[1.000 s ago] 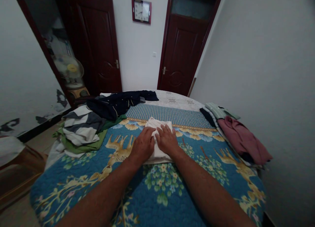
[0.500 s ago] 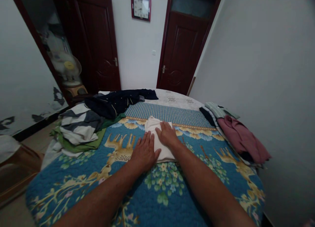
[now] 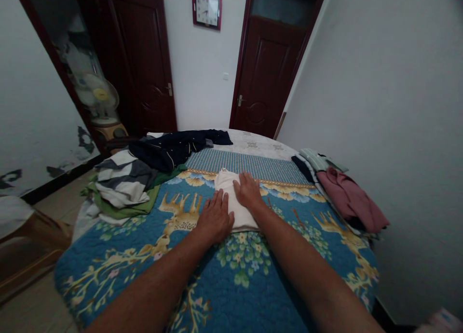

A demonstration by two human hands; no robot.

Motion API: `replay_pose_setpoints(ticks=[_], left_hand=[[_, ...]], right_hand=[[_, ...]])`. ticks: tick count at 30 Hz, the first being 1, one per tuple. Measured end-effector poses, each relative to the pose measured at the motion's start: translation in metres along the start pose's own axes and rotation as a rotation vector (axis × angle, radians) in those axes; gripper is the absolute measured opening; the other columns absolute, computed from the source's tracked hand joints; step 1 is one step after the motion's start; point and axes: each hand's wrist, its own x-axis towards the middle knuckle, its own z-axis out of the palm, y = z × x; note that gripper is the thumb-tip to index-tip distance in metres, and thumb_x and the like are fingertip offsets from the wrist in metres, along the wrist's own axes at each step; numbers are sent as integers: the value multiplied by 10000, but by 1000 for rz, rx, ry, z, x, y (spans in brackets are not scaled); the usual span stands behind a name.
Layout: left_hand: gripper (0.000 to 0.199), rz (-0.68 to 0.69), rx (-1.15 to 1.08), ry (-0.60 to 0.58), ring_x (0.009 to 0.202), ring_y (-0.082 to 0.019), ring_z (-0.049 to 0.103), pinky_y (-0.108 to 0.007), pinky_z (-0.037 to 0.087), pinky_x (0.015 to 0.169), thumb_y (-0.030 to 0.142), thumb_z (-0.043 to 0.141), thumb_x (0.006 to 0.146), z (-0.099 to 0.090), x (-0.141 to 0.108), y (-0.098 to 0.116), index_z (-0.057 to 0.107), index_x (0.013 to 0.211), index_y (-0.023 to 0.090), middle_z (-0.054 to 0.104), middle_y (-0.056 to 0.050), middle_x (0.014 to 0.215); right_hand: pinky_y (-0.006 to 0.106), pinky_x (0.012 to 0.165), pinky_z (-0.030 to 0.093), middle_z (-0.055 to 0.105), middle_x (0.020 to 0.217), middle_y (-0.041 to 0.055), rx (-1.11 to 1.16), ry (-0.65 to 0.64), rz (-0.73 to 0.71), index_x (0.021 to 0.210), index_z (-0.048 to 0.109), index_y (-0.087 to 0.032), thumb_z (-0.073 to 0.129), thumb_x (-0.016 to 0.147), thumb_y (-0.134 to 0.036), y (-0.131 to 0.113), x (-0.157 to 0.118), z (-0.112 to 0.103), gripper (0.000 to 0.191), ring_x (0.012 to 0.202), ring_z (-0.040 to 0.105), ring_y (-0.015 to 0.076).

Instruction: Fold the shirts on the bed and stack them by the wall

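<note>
A folded white garment (image 3: 237, 212) lies flat on the blue patterned bedspread (image 3: 246, 299) in the middle of the bed. My left hand (image 3: 216, 217) rests on its left edge, palm down with the fingers stretched out. On its upper right part lies my right hand (image 3: 249, 192), also palm down; its fingertips point away from me and the thumb is apart. Neither hand grips anything. Parts of the garment are hidden beneath both hands.
To the left lies a loose heap of clothes: a striped grey-and-white garment (image 3: 125, 179), a green one (image 3: 141, 207) and a dark navy one (image 3: 173, 147). Folded clothes, with a pink garment (image 3: 350, 198) on top, are stacked at the right edge. A wooden chair (image 3: 39, 232) stands at left.
My right hand has slid slightly away and to the right over the white garment. The left hand stays at its left edge. The view has shifted slightly.
</note>
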Motion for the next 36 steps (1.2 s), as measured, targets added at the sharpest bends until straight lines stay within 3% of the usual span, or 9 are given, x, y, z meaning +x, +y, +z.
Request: replay_pose_setpoints(ticks=[7, 14, 19, 24, 28, 31, 36], left_hand=[[724, 3, 13, -32, 1677, -395, 207, -594, 259, 1329, 341, 424, 1039, -6, 0, 1, 349, 1684, 20, 218, -250, 1795], [705, 22, 24, -27, 1652, -398, 290, -601, 308, 1309, 290, 466, 1013, -10, 2, -4, 395, 1655, 6, 297, -277, 1763], [618, 69, 38, 51, 1640, -367, 334, -556, 313, 1320, 353, 396, 1087, -19, 27, 3, 462, 1628, 60, 407, -234, 1732], [651, 103, 25, 52, 1646, -383, 311, -590, 303, 1306, 469, 379, 1108, -2, 76, 3, 448, 1639, 98, 401, -231, 1736], [693, -64, -53, 58, 1643, -401, 307, -638, 279, 1290, 520, 365, 1101, 14, 114, -26, 444, 1625, 73, 358, -277, 1742], [622, -193, -127, 70, 1623, -390, 351, -662, 246, 1294, 471, 413, 1085, 15, 132, -52, 488, 1591, 118, 437, -250, 1709], [506, -272, -146, 184, 1575, -397, 408, -632, 245, 1298, 370, 449, 1062, 6, 129, -78, 608, 1434, 65, 538, -289, 1607]], right_hand=[[591, 1321, 238, 315, 1773, 177, -13, -58, -129, 1693, 396, -128, 408, 1121, -454, 21, -65, -9, 658, 1659, 256, 353], [633, 1331, 198, 202, 1810, 139, -72, -147, -182, 1714, 361, -146, 421, 1111, -431, 24, -118, -30, 670, 1677, 197, 353], [654, 1326, 200, 199, 1808, 137, -33, -164, -162, 1711, 371, -149, 439, 1104, -447, 20, -121, -34, 680, 1675, 199, 365], [652, 1334, 179, 217, 1803, 138, 30, -135, -157, 1709, 388, -174, 451, 1099, -464, 22, -119, -32, 679, 1675, 200, 362], [669, 1332, 172, 242, 1798, 129, 79, -115, -152, 1700, 415, -200, 482, 1086, -470, 24, -120, -29, 675, 1672, 208, 372], [670, 1334, 158, 259, 1797, 120, 108, -108, -151, 1696, 426, -212, 495, 1080, -480, 24, -121, -28, 675, 1668, 221, 376], [591, 1334, 243, 355, 1758, 170, 231, -6, -125, 1670, 449, -152, 496, 1063, -463, 36, -112, -24, 684, 1634, 316, 346]])
